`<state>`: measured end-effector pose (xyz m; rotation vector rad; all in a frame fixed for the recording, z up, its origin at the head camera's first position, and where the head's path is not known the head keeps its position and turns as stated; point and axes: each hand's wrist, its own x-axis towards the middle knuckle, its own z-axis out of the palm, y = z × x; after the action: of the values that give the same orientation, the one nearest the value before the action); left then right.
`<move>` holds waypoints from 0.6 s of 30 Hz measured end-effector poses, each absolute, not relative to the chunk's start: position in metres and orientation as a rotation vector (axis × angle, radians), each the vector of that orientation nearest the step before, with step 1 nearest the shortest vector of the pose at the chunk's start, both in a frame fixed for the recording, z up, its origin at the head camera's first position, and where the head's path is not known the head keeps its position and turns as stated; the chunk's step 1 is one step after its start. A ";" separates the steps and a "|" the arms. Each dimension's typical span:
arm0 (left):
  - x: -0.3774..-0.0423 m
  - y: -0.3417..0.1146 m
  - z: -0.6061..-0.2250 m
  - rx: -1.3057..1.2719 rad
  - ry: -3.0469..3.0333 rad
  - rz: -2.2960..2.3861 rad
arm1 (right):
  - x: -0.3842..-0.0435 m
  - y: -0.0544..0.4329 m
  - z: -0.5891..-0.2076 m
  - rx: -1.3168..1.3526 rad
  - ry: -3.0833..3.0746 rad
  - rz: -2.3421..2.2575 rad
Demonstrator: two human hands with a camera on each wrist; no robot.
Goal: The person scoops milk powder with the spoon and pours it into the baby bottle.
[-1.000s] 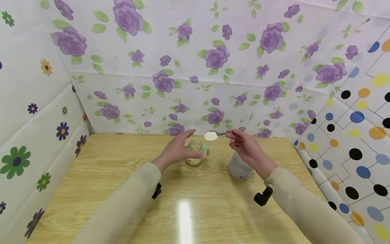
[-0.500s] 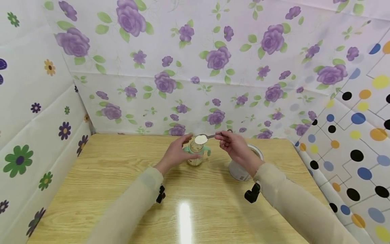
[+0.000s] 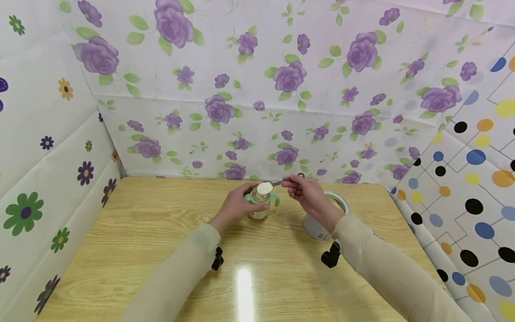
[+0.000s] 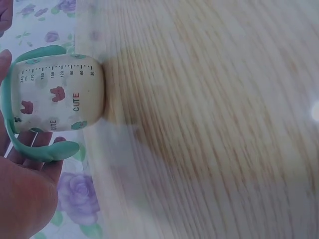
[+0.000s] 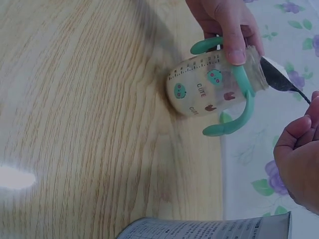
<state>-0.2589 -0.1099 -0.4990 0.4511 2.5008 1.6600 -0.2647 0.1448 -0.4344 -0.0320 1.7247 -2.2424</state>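
Note:
A clear baby bottle [image 3: 259, 214] with mint-green handles stands uncapped on the table, pale contents inside. My left hand [image 3: 232, 208] holds it near the neck; in the right wrist view the thumb [image 5: 233, 47] lies across the handle ring. Measuring marks and small printed figures show on the bottle [image 4: 60, 94] in the left wrist view. Pinched by its handle in my right hand [image 3: 307, 196] is a metal spoon [image 5: 280, 79]. White powder [image 3: 264, 188] heaps in its bowl, which is right at the bottle's mouth.
Under my right forearm stands an open can [image 3: 318, 229], light grey with a metal rim and printed text on its side. The wooden table [image 3: 169, 255] ends at a floral sheet [image 3: 257, 134] behind, with patterned sheets left and right.
My right hand has brought the spoon leftward and down from beside the bottle to its mouth. My left hand, spread beside the bottle earlier, has closed around it. The can's open top has come into view.

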 end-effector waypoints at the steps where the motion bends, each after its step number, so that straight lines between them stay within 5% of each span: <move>1: -0.259 -0.109 -0.500 0.447 2.506 1.657 | -0.265 0.145 -0.435 -0.039 1.736 -2.235; 18: -0.263 -0.107 -0.506 0.443 2.544 1.651 | -0.270 0.138 -0.438 -0.067 1.860 -2.155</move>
<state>-0.2635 -0.1071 -0.5064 0.4429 2.5438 1.6508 -0.2697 0.1379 -0.4380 -0.0665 1.8604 -2.1553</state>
